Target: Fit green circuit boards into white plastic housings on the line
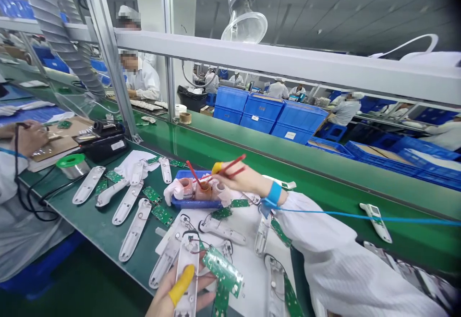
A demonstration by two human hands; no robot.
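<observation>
My right hand (236, 177), with a yellow finger cot and a blue wrist strap (274, 193), pinches two red sticks (219, 170). Their tips dip into a small brown pot (202, 190) that stands in a blue tray (194, 203). My left hand (180, 293), also with a yellow finger cot, grips a white plastic housing (187, 271) at the bottom edge. A green circuit board (222, 270) wired to that housing lies just right of it.
Several white housings (134, 230) and green boards (163, 215) lie on the green bench. A solder spool (73, 164) and another person's hand (30, 137) are at the left. A white thermometer body (375, 221) lies on the right. Blue crates (281, 115) stand beyond the belt.
</observation>
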